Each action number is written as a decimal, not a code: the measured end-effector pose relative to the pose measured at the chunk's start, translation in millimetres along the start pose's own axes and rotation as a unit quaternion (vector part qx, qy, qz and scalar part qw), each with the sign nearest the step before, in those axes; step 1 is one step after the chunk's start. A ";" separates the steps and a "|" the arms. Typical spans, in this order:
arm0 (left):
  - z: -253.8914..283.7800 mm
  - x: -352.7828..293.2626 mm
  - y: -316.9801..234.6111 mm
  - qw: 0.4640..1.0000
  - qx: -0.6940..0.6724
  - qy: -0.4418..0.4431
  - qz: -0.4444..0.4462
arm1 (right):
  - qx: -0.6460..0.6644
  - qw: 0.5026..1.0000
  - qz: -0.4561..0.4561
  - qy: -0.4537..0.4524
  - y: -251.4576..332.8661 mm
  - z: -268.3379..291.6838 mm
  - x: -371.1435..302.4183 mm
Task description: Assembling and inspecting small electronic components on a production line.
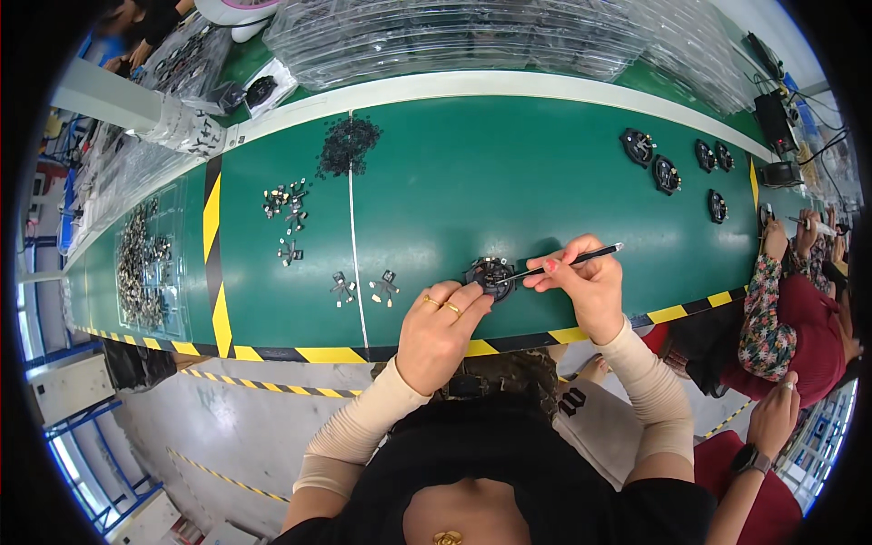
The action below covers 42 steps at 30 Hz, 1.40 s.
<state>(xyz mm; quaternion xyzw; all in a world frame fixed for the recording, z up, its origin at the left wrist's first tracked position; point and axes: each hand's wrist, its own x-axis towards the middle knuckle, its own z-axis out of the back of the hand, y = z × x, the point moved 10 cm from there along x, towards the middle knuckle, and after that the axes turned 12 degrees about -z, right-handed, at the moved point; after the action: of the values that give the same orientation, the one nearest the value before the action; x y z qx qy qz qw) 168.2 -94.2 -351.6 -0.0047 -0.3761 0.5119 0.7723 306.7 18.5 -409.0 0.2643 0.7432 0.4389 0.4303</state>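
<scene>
A small round black assembly (489, 271) with metal bits on it lies on the green bench top near the front edge. My left hand (439, 334) is closed on its near left side, fingertips holding the rim. In my right hand (590, 286), a slim black pen-like tool (590, 255) is pinched; its thin metal point reaches the middle of the assembly. To the left of my left hand lie two small black connector pieces with several short legs, one closer (384, 287) and one farther left (342, 289).
Small black parts (348, 145) form a heap at the back, near several loose connectors (289, 204). A clear tray (179, 300) of parts stands far left. More round assemblies (666, 174) lie at right, where co-workers (804, 341) work. Stacked clear trays (454, 41) line the back.
</scene>
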 end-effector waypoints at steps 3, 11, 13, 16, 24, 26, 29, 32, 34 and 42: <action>-0.8 -0.1 0.5 1.000 0.001 0.002 -0.004 | -0.007 1.000 -0.004 0.004 0.9 -1.0 0.8; -0.2 1.8 -1.0 1.000 0.007 0.005 -0.005 | -0.014 1.000 -0.015 -0.001 1.2 -1.0 3.7; 0.4 2.5 -2.4 1.000 0.009 0.006 -0.008 | -0.015 1.000 -0.017 -0.004 1.5 -1.2 2.6; 0.6 1.3 -1.6 1.000 0.019 0.013 -0.006 | 0.001 1.000 -0.029 -0.003 4.5 -0.2 3.5; 0.6 3.2 -1.5 0.999 0.020 0.028 -0.005 | -0.494 0.833 0.234 -0.082 60.7 -62.7 -11.6; 0.5 4.3 -1.9 1.000 0.018 0.023 -0.007 | -0.488 0.841 0.224 -0.065 47.2 -59.2 -5.4; 0.3 3.3 -2.4 1.000 0.020 0.022 -0.004 | -0.440 0.865 0.236 -0.056 44.3 -54.8 -3.4; 1.0 2.4 -0.1 0.999 0.020 0.025 -0.004 | -0.509 0.737 0.426 -0.128 70.5 -60.2 -31.1; 0.9 3.9 -1.2 1.000 0.016 0.023 -0.007 | -0.542 0.715 0.426 -0.119 61.1 -56.4 -30.5; -4.3 28.4 -9.8 0.999 0.049 -0.003 0.013 | -0.512 0.725 0.453 -0.086 87.3 -42.9 -50.1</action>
<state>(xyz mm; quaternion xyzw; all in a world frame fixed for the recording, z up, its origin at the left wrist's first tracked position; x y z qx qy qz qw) 183.9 -74.7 -334.5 0.0294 -0.3529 0.5399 0.7636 295.2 3.2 -301.2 0.3454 0.1575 0.8708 0.3125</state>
